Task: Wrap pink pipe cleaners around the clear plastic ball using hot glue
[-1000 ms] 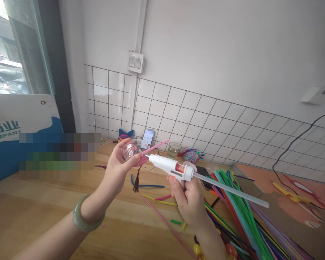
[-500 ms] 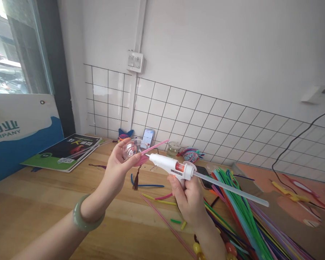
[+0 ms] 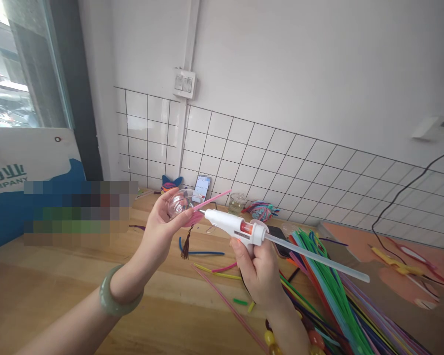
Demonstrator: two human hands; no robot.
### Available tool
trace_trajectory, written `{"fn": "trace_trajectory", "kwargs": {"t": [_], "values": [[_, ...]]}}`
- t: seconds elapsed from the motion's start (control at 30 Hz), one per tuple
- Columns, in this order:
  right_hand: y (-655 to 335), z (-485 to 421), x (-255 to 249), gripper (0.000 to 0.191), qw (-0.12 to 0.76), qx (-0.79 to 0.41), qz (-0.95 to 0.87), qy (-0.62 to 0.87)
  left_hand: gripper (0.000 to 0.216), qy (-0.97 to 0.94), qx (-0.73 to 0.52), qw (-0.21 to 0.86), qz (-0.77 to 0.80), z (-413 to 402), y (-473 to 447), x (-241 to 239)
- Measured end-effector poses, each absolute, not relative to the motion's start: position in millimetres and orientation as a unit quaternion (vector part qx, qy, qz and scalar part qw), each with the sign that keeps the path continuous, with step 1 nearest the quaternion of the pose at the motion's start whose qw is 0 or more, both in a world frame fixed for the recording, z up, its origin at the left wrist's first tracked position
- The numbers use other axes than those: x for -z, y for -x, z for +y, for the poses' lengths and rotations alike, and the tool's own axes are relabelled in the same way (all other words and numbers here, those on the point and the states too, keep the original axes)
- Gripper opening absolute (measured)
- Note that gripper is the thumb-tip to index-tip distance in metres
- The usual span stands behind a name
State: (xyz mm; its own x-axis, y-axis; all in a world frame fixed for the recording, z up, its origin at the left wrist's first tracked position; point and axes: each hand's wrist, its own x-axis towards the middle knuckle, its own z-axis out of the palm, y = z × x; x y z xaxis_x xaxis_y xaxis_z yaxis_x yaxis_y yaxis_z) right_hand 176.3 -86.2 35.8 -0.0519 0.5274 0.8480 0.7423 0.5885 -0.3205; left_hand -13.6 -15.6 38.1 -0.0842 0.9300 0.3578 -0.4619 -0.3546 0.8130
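Note:
My left hand (image 3: 165, 219) is closed around a clear plastic ball (image 3: 180, 203) with pink pipe cleaners (image 3: 213, 199) along its lower right side; one straight end sticks out up to the right. In my right hand (image 3: 261, 278) is a white hot glue gun (image 3: 224, 224), gripped by its handle. Its metal tip points left and meets the pink pipe cleaners near my left thumb; whether glue is coming out is too small to tell. A long translucent glue stick (image 3: 318, 259) juts from the back of the gun. Below the ball hangs a dark brown tassel (image 3: 185, 245).
Bundled coloured pipe cleaners (image 3: 329, 281) lie on the right, beside a dark phone (image 3: 279, 240). Loose pieces, including a blue one (image 3: 203, 253), lie on the wooden table (image 3: 163, 301). Behind stand a glass jar (image 3: 237, 203), a lit phone (image 3: 202, 188) and a yarn-like bundle (image 3: 262, 211).
Almost nothing has moved. The glue gun and its stick have shifted very slightly to the right, the tip still at the pink pipe cleaners. The booklet at the left now appears pixelated.

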Motion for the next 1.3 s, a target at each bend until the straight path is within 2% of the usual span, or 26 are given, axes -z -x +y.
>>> {"fn": "trace_trajectory", "kwargs": {"t": [0.5,0.57,0.77,0.87,1.0,1.13,1.2,1.3], "values": [[-178,-84,-35,0.014,0.544,0.092,-0.708,0.442,0.064,-0.454,-0.686,0.503,0.265,-15,14,-38],[-180,-84,-34,0.015,0.553,0.044,-0.699,0.451,0.065,-0.455,-0.684,0.503,0.267,-14,15,-37],[-179,-82,-34,0.018,0.617,-0.207,-0.635,0.416,0.059,-0.437,-0.686,0.524,0.253,-10,17,-37],[-182,-78,-37,0.024,0.645,-0.296,-0.590,0.384,0.055,-0.422,-0.684,0.542,0.244,-8,17,-38],[-190,-70,-39,0.036,0.640,-0.405,-0.548,0.354,0.050,-0.397,-0.673,0.574,0.244,-6,18,-39],[-201,-62,-32,0.046,0.552,-0.504,-0.564,0.351,0.047,-0.390,-0.657,0.597,0.244,-4,20,-40],[-207,-56,-25,0.052,0.440,-0.545,-0.599,0.387,0.046,-0.386,-0.654,0.602,0.247,-3,21,-40],[-212,-43,-11,0.063,0.211,-0.586,-0.656,0.426,0.046,-0.381,-0.647,0.608,0.259,-3,21,-40]]}}
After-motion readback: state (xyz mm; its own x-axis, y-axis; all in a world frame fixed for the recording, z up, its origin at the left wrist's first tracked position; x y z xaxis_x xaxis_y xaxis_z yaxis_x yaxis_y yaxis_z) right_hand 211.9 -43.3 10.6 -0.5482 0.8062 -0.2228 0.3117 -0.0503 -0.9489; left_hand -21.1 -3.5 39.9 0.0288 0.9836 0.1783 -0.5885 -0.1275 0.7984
